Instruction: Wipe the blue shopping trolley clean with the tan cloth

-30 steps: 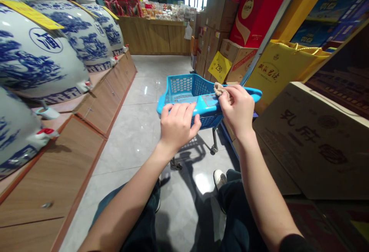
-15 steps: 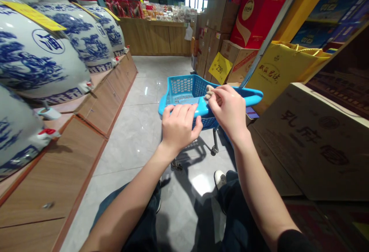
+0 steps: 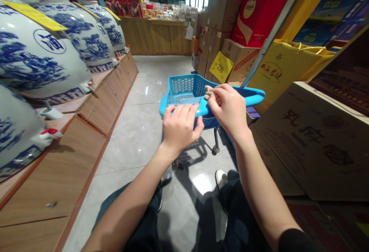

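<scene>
A blue plastic shopping cart (image 3: 255, 97) with a perforated basket stands in front of me on the floor. My left hand (image 3: 180, 124) is closed over the near rim of the cart, fingers on top and thumb below. My right hand (image 3: 229, 105) pinches a crumpled beige cloth (image 3: 208, 91) at the cart's rim, just right of my left hand. Much of the cloth is hidden beneath the right-hand fingers.
Large blue-and-white jars (image 3: 49, 59) line a wooden cabinet (image 3: 54, 175) on the left. Cardboard boxes (image 3: 319, 136) and a yellow bag (image 3: 276, 73) crowd the right side. A wooden counter (image 3: 155, 38) with packaged goods crosses the far end of the tiled floor (image 3: 127, 129).
The cloth and my right hand have shifted very slightly left along the cart's rim. My left hand keeps its hold, and the view has moved a little.
</scene>
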Demonstrator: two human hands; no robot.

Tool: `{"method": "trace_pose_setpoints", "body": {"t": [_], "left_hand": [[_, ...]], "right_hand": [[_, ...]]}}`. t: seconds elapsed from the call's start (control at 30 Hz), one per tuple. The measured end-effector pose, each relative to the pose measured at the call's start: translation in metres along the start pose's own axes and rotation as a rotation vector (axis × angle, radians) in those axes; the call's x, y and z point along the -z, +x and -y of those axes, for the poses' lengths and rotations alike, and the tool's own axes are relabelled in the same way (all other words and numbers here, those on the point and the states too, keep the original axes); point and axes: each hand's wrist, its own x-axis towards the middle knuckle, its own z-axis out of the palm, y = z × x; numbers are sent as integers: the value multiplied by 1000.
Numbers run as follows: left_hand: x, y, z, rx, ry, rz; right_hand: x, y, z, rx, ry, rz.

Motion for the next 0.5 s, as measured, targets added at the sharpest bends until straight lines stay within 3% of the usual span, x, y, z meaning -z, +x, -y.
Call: {"method": "trace_pose_setpoints", "body": {"t": [0.13,0.33,0.5], "left_hand": [[0,0,2,-8,2,0],[0,0,2,-22,3,6],[0,0,2,-41,24,-26]], "right_hand": [[-1,-1,5,43,77,51],[2,-1,-12,-48,-47,-99],[6,-6,0,8,-98,13]]}}
